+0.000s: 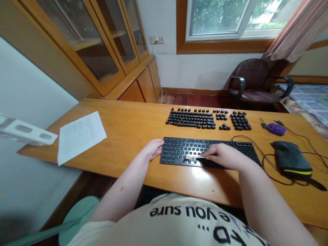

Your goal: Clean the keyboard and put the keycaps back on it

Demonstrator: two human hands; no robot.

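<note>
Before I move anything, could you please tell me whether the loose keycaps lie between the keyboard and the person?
No, the loose keycaps lie on the desk beyond the keyboard, towards the window.

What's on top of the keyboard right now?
The keyboard has rows of small black key mounts. The right hand is over it, holding a thin pale tool. Whatever lies directly under that hand is covered and can't be seen.
</note>
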